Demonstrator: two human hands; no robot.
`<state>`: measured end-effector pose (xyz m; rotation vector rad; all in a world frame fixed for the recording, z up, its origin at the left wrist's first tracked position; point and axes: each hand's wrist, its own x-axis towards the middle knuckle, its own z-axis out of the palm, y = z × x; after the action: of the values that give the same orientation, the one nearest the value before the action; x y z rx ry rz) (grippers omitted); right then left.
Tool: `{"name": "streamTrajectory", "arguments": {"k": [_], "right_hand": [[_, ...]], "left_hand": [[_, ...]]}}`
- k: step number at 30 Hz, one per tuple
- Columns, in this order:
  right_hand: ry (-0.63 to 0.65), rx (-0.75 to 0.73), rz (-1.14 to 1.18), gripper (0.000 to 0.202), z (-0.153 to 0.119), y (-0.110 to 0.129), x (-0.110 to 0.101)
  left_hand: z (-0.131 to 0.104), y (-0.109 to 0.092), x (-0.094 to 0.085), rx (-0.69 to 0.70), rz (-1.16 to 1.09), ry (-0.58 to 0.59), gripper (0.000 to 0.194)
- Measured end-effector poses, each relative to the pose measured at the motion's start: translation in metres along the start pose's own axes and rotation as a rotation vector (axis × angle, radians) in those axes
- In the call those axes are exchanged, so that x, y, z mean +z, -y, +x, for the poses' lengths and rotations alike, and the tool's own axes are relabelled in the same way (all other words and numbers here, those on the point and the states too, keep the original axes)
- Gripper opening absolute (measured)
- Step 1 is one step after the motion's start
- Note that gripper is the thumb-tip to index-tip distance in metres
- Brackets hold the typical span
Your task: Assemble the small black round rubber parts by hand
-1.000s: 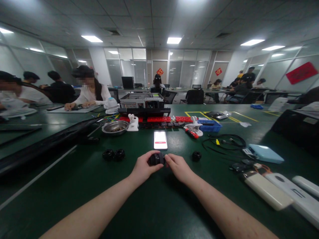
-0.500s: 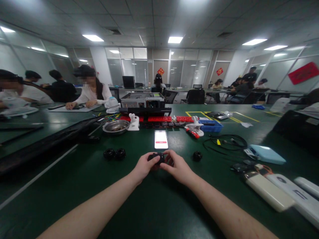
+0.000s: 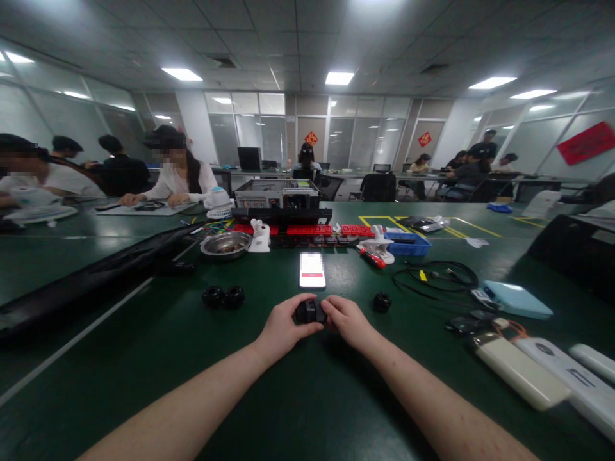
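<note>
A small black cylindrical part (image 3: 309, 312) with a ridged side is held between my two hands, just above the green table. My left hand (image 3: 283, 325) wraps its left end, with the thumb along the near side and fingers over the far side. At the right end, the thumb and fingers of my right hand (image 3: 346, 322) pinch together on the part. Two round black pieces (image 3: 223, 296) lie side by side to the left, and another round black piece (image 3: 382, 301) lies to the right. Beyond my hands is a phone (image 3: 312, 269) with a lit screen.
A metal bowl (image 3: 225, 244) with small pieces stands at the back left. Near the back are a red-handled screwdriver (image 3: 372, 257), a white clamp (image 3: 379, 243) and a blue tray (image 3: 408, 244). Black cables (image 3: 435, 275), a light-blue case (image 3: 516, 299) and a cream power bank (image 3: 519, 370) lie right.
The black part has turned in my grip, and my left thumb has shifted from its top to the near side. My right fingers, looser before, have closed on its right end.
</note>
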<state>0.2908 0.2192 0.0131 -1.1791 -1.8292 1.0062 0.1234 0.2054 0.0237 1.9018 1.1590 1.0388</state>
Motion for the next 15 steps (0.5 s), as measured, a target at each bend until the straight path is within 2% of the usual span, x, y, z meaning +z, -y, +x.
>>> {"name": "streamTrajectory", "arguments": {"k": [3, 6, 8, 12, 15], "right_hand": [[-0.030, -0.072, -0.021, 0.018, -0.002, 0.004, -0.001], [-0.030, -0.133, -0.071, 0.026, -0.005, 0.009, -0.001], [-0.021, -0.156, -0.126, 0.034, -0.008, 0.012, 0.001], [-0.041, -0.191, -0.157, 0.048, -0.011, 0.015, 0.003], [-0.104, -0.134, -0.152, 0.032, -0.008, 0.012, 0.002]], "left_hand": [[0.004, 0.005, 0.001, -0.132, -0.227, 0.007, 0.042], [0.009, 0.013, 0.002, -0.337, -0.552, 0.075, 0.039], [0.010, 0.015, 0.003, -0.404, -0.640, 0.101, 0.039], [0.009, 0.009, 0.002, -0.277, -0.521, 0.038, 0.036], [0.006, -0.001, 0.001, -0.200, -0.352, -0.033, 0.034]]}}
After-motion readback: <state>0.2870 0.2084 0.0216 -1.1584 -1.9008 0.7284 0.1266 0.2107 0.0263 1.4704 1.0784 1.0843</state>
